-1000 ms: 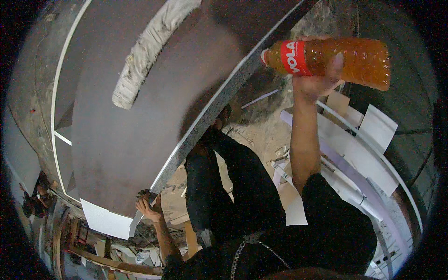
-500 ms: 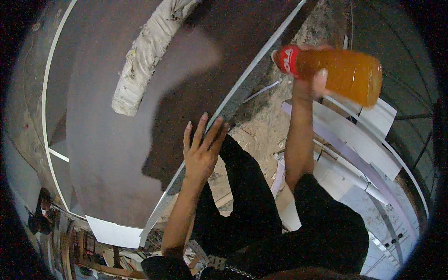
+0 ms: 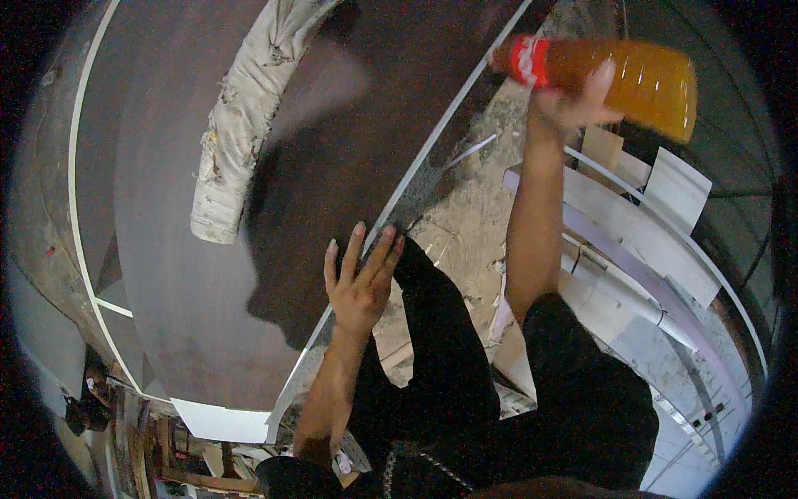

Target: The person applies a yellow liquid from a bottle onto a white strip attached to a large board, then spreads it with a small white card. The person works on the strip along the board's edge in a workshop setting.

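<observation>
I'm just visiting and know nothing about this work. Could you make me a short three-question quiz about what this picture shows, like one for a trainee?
1. True or false: the right hand holds a bottle of orange drink lying roughly level.
2. Where is the left hand? A) wrapped round the bottle B) open, fingers spread, at the edge of the dark board C) gripping the rolled cloth
3. Fill in: the rolled cloth lies on the dark ____.

Key:
1. True; the red cap end points left.
2. B.
3. Board; both hands are apart from the cloth.
</observation>
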Tool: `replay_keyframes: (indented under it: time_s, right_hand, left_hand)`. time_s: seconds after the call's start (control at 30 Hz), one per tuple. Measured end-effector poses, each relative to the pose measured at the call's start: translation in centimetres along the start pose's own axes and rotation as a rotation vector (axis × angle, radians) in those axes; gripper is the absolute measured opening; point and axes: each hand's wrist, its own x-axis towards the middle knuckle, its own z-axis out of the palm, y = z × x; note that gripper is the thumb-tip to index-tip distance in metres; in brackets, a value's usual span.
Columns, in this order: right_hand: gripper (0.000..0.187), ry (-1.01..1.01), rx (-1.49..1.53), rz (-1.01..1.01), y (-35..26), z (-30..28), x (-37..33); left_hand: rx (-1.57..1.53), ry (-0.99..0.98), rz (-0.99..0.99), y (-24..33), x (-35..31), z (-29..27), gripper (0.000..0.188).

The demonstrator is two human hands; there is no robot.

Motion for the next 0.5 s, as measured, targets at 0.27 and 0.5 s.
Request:
replay_keyframes:
  time_s: [0.27, 0.5]
  right_hand:
    - [0.061, -0.146, 0.177, 0.312, -4.5, -4.5, -9.8]
    - [0.055, 0.008, -0.330, -0.404, 3.2, -5.8, 0.4]
  left_hand:
    - [-0.011, -0.025, -0.039, 0.0, -0.2, -0.2, 0.039]
    - [-0.038, 0.012, -0.006, 0.2, 0.2, 0.1, 0.039]
